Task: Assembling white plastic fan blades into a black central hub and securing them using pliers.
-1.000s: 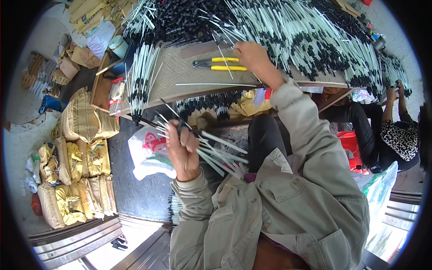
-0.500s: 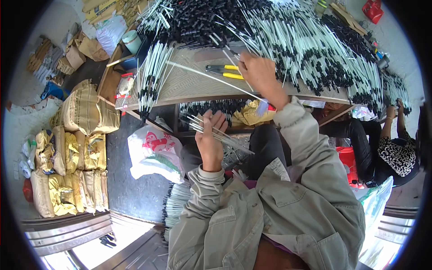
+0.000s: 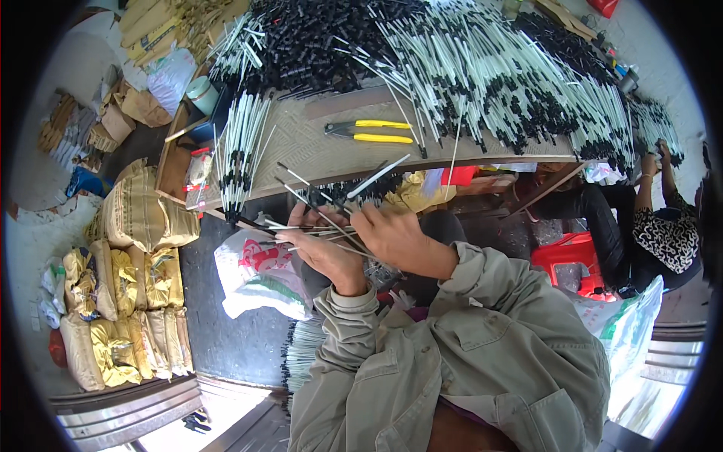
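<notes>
My left hand (image 3: 331, 260) is in front of the table's near edge, palm turned up, fingers curled around several thin white rods with black ends (image 3: 292, 227). Right beside it, my right hand (image 3: 399, 236) pinches more of the same kind, among them a thicker white rod (image 3: 385, 173) slanting up and away. The rods of both hands cross each other, and my right hand hides part of the bundle. Beyond the hands, pliers with yellow handles (image 3: 382, 138) lie on the wooden table (image 3: 297, 139). A separate bunch of rods (image 3: 239, 143) rests at the table's left end.
A large heap of white-and-black rods (image 3: 482, 83) and a pile of black parts (image 3: 324, 45) cover the table's far side. A white plastic bag (image 3: 260, 275) hangs at left; stacked sacks (image 3: 154, 331) stand farther left. Another person (image 3: 663, 241) works at the right, near a red stool (image 3: 568, 260).
My right hand has come back from the far side of the table to my left hand, bringing rods with it. My left palm has tilted, and the rods now cross.
</notes>
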The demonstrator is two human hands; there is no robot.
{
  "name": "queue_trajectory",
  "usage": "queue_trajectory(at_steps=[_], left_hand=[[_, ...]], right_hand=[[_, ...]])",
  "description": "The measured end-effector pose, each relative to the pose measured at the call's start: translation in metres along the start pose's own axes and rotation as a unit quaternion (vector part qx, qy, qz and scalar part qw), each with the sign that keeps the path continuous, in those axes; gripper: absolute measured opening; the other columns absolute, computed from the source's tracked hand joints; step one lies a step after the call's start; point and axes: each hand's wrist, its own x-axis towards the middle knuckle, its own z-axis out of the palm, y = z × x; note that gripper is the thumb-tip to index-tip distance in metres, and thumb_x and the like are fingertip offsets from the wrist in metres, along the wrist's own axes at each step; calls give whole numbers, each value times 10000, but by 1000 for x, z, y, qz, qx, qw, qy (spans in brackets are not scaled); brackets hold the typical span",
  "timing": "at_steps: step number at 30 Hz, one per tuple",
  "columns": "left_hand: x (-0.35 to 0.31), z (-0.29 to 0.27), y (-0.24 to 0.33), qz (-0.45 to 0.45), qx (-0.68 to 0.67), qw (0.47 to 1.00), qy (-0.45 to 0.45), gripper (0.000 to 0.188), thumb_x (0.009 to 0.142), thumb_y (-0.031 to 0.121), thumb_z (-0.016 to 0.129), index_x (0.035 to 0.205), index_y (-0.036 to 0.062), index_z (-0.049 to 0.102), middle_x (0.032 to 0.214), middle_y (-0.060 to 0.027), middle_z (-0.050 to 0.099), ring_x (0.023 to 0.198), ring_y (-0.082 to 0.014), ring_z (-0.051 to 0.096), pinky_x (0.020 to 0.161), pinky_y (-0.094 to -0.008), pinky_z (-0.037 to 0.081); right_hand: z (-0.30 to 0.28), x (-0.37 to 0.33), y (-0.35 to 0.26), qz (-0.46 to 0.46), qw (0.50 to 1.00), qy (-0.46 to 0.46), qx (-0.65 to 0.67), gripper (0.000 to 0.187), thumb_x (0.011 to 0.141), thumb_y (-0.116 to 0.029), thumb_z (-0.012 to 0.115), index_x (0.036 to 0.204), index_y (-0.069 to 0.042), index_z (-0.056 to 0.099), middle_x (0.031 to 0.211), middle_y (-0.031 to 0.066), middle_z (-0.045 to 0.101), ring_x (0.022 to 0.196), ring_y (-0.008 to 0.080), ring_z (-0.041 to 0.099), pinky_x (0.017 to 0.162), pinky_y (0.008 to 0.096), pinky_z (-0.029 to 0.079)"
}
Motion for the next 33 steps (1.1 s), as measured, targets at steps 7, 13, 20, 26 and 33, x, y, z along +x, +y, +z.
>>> queue_trajectory(at_steps=[7,13,20,26,33], left_hand=[[30,-27,25,36,85,992,-81,123,913,130,476,992,40,503,527,73,344,406,-8,266,332,-193,172],[8,-33,123,21,-84,963,-256,270,955,238,397,1132,42,449,471,47,265,323,-16,209,265,-193,186],[7,-45,62,-168,47,928,-328,269,925,252,447,1111,61,484,633,-55,558,735,-230,628,942,-531,383],[-19,-41,10,-297,93,890,-333,297,951,237,403,1036,-27,507,674,-66,583,727,-193,620,835,-390,474],[-35,-54,-2,-263,178,889,-331,318,949,281,417,905,5,569,745,-81,614,757,-165,602,729,-287,460]], right_hand=[[9,17,47,29,989,11,145,144,810,-315,555,768,-177,567,721,63,527,561,269,561,437,378,423],[32,81,198,258,958,27,-124,239,789,-322,583,789,-84,612,818,109,608,640,323,617,543,410,494],[55,106,217,354,923,-85,-123,172,712,-199,549,731,-72,664,770,129,654,756,310,642,656,429,500],[49,108,222,289,936,-95,-179,233,738,-240,548,841,-60,655,783,126,656,756,313,645,661,433,501],[68,103,239,221,955,-30,-195,149,758,-153,512,768,-44,613,770,121,633,671,289,642,603,416,506]])
